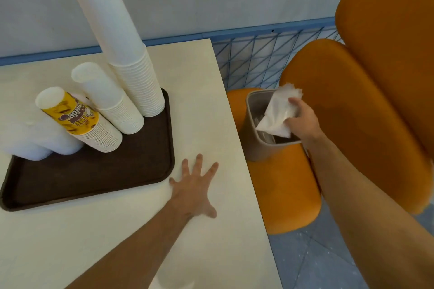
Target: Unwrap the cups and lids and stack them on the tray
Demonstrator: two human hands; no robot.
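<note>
A dark brown tray (98,171) lies on the pale table (211,105). On it stand a tall stack of white cups (122,47), a shorter white stack (110,101), a stack topped by a yellow printed cup (79,122) and white lids (35,141) at its left end. My left hand (195,187) rests flat on the table with fingers spread, just right of the tray. My right hand (303,117) grips a crumpled clear plastic wrapper (279,110) over the open top of a grey bin (256,129).
The grey bin stands on an orange chair seat (288,195) beside the table's right edge. The orange chair back (375,77) rises behind my right arm. A blue wire rack (256,58) runs along the wall. A white object (173,283) shows at the bottom edge.
</note>
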